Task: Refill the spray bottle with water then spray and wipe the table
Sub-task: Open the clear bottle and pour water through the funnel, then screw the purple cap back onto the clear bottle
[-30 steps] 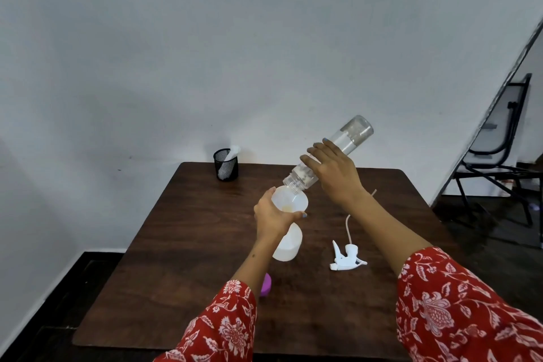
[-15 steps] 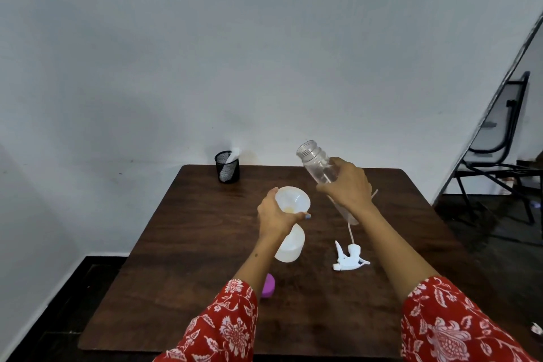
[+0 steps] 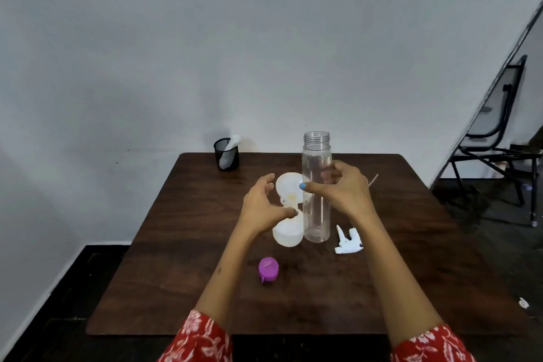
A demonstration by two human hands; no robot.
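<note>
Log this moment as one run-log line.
step: pour done | clear bottle upright on table, uncapped | right hand around it | left hand at white bottle | spray head off

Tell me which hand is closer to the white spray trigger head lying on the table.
Right. The right hand holds the clear bottle, above and just behind the spray trigger head. The left hand is across the bottle from it, at the white spray bottle.
</note>
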